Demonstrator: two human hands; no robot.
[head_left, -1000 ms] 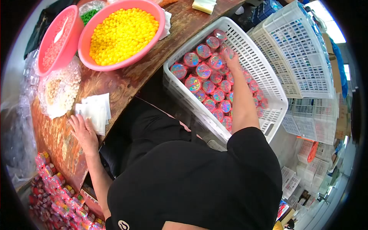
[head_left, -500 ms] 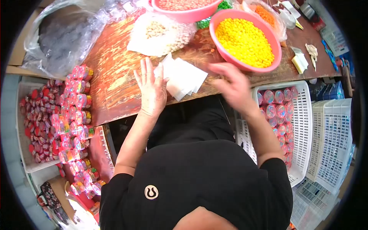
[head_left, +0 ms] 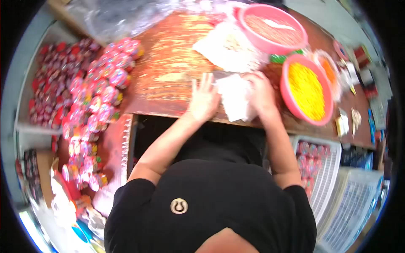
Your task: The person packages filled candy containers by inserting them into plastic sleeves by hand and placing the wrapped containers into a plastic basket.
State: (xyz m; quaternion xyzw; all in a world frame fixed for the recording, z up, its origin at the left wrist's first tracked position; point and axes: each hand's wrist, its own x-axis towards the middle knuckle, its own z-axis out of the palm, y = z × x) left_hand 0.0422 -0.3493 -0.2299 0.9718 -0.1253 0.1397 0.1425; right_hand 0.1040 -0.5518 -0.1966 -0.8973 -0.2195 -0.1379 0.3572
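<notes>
White paper-like sheets [head_left: 234,98] lie in a stack near the front edge of the wooden table, blurred by motion. My left hand [head_left: 204,101] lies flat at their left side, fingers spread and pointing away from me. On the right side my right hand [head_left: 262,96] bends its fingers over the sheets' edge and grips it; the fingertips are partly hidden. Just beyond the sheets is a white plastic bag [head_left: 230,46] with small pale pieces on it. A pink basin [head_left: 288,90] of yellow pieces stands to the right of my right hand.
Another pink basin [head_left: 304,42] holds reddish pieces at the back. Stacked small pink containers [head_left: 101,84] line the table's left side, beside a bin [head_left: 25,114] of red-lidded ones. White crates [head_left: 331,181] stand below right. Clear plastic [head_left: 122,17] lies at the back left.
The view has turned left, so the table's contents appear farther right. My right hand has come from the air onto the sheets' right edge. My left hand remains beside them.
</notes>
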